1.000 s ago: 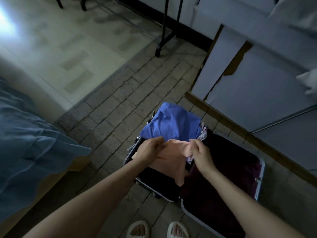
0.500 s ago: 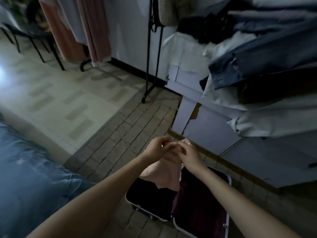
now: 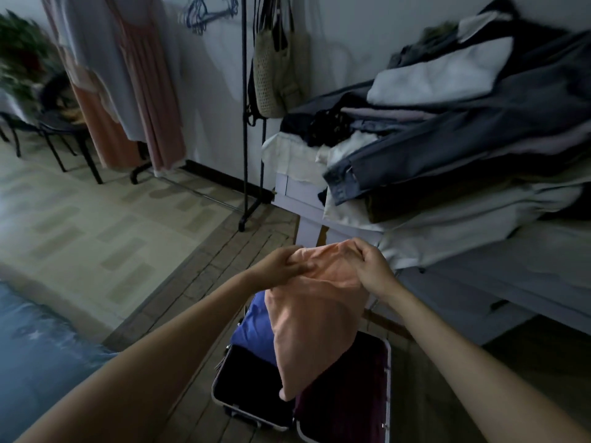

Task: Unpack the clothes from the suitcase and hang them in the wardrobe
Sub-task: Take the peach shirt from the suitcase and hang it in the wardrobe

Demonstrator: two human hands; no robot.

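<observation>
Two hands [image 3: 281, 263] [image 3: 372, 266] w/ peach top [image 3: 316, 314]; rack [image 3: 244, 123], clothes pile [image 3: 447, 123] ahead.

Open suitcase [image 3: 256, 391]: its near end runs off the bottom edge; the hanging peach-coloured cloth garment [image 3: 315, 318] covers its middle.
Blue folded garment [image 3: 254, 327]: only one side shows, the rest lies behind the peach garment.
Left hand [image 3: 281, 262]: the fingers are buried in the peach fabric's top edge.
Right hand [image 3: 372, 262]: fingertips are hidden in the same edge.
Pile of grey, white and dark clothes [image 3: 447, 129]: cut off by the right edge.
Wire hangers [image 3: 208, 11]: blurred, cropped at the top.
Green plant [image 3: 19, 59]: blurred, cut by the left edge.
</observation>
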